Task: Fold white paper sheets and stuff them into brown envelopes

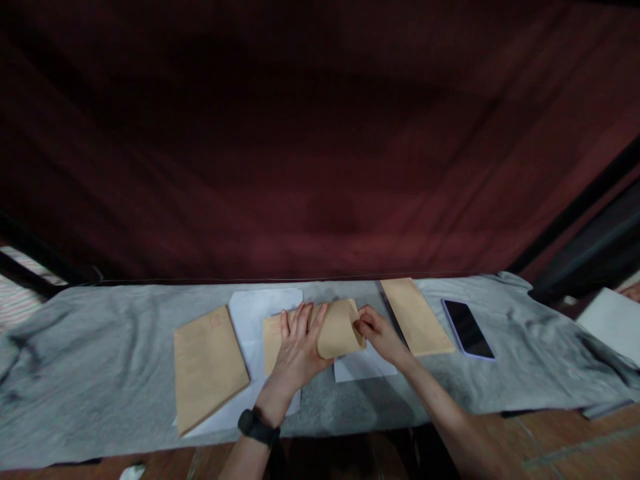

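Observation:
A brown paper envelope (341, 330) lies in front of me, its right part raised and bowed so that its end gapes. Across its left part rests my left hand (301, 347), fingers spread flat and pressing on the paper; the thumb is mostly hidden. My right hand (376, 332) is closed in a pinch at the gaping right end, with the fingertips partly hidden by the edge. Beneath the envelope are a white sheet (364, 367) on the right and larger white paper (255, 307) on the left.
A thick brown envelope (210, 373) lies at the left, overlapping white paper. Another brown envelope (417, 317) is right of my hands, beside a phone (469, 329) with a purple edge. Grey cloth (115, 373) covers the table; a dark red curtain (320, 167) hangs behind.

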### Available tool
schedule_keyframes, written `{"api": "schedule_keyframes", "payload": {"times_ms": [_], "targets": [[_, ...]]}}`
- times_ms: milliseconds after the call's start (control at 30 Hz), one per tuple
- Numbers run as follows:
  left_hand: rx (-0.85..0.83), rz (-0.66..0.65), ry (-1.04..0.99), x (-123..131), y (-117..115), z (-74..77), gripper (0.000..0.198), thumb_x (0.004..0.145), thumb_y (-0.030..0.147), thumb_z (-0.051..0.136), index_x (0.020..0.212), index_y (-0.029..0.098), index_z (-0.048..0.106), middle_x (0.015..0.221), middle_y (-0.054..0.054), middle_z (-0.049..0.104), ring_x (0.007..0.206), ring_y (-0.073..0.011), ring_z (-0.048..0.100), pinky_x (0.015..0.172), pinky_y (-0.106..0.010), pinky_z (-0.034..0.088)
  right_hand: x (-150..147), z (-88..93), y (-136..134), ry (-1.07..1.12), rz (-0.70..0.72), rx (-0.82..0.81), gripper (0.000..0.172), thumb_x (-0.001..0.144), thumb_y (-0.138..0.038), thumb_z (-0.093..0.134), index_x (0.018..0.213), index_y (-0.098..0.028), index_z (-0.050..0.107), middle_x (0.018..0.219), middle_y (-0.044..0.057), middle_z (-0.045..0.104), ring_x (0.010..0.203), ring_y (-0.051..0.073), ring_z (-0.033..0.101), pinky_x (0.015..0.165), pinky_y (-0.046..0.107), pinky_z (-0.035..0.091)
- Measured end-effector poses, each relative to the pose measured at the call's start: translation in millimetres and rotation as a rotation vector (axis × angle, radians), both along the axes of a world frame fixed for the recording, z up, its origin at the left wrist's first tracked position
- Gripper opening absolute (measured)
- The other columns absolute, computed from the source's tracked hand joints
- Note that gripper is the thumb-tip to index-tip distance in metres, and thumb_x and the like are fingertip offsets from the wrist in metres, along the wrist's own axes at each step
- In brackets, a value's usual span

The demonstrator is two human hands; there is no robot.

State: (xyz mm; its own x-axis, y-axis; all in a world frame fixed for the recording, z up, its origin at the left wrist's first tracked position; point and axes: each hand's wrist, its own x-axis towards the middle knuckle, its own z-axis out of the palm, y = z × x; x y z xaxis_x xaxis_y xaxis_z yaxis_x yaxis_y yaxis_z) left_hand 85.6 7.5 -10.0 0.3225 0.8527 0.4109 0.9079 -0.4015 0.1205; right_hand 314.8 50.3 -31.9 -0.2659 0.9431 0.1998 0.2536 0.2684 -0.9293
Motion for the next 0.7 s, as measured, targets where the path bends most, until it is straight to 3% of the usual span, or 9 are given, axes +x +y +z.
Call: {"api": "schedule_keyframes", "payload": {"times_ms": [100, 233, 333, 467, 533, 700], "targets": [[0.039, 0.001, 0.008, 5.9, 1.1, 1.4, 0.101, 0.073, 0.039, 0.075, 0.158, 0.021, 0.024, 0.148, -0.018, 0.047, 0.144, -0.0363, 0.035, 0.122, -0.061, 0.008, 2.7, -5.1, 1.6, -0.007, -0.157, -0.008, 0.013, 0.088, -0.036, 0.046, 0.090, -0.024, 0.051, 0.075, -0.002, 0.060, 0.070, 0.017, 0.061, 0.067, 0.028, 0.050], [0.070, -0.006, 0.021, 14.7, 1.2, 0.2, 0.097, 0.076, 0.036, 0.075, 0.158, 0.021, 0.026, 0.145, -0.019, 0.048, 0.140, -0.0373, 0.039, 0.121, -0.063, 0.013, 9.9, 9.2, -8.0, -0.022, -0.344, 0.188, 0.020, 0.090, -0.034, 0.051, 0.101, -0.022, 0.061, 0.096, 0.006, 0.069, 0.091, 0.021, 0.065, 0.083, 0.034, 0.052], [0.081, -0.013, 0.023, 19.4, 0.9, -1.7, 0.098, 0.077, 0.038, 0.075, 0.158, 0.019, 0.025, 0.144, -0.020, 0.047, 0.141, -0.0380, 0.039, 0.121, -0.064, 0.015, 15.1, 20.9, -15.1, -0.048, -0.212, 0.175, 0.023, 0.092, -0.033, 0.049, 0.101, -0.023, 0.068, 0.096, 0.005, 0.071, 0.090, 0.021, 0.066, 0.081, 0.032, 0.051], [0.030, -0.109, 0.080, 24.0, -2.9, -0.6, 0.097, 0.077, 0.034, 0.076, 0.159, 0.024, 0.023, 0.145, -0.017, 0.048, 0.142, -0.0360, 0.037, 0.122, -0.062, 0.014, 21.8, 20.7, -18.6, -0.041, 0.229, -0.186, 0.023, 0.086, -0.037, 0.058, 0.091, -0.022, 0.075, 0.078, 0.000, 0.071, 0.078, 0.020, 0.065, 0.078, 0.033, 0.051], [-0.007, -0.156, 0.124, 26.7, -6.3, 1.5, 0.099, 0.076, 0.030, 0.076, 0.159, 0.029, 0.022, 0.145, -0.014, 0.049, 0.142, -0.0342, 0.038, 0.122, -0.062, 0.012, 25.0, 17.7, -21.0, 0.015, 0.372, -0.347, 0.025, 0.084, -0.040, 0.064, 0.095, -0.021, 0.075, 0.080, 0.000, 0.072, 0.083, 0.021, 0.065, 0.083, 0.035, 0.051], [-0.019, -0.170, 0.221, 35.0, -10.9, 8.1, 0.104, 0.076, 0.027, 0.076, 0.160, 0.032, 0.015, 0.149, -0.012, 0.045, 0.143, -0.0333, 0.036, 0.122, -0.061, 0.011, 28.1, 13.4, -27.2, 0.208, 0.297, -0.555, 0.040, 0.077, -0.046, 0.074, 0.112, -0.026, 0.072, 0.100, 0.004, 0.075, 0.100, 0.024, 0.068, 0.087, 0.036, 0.052]]}}
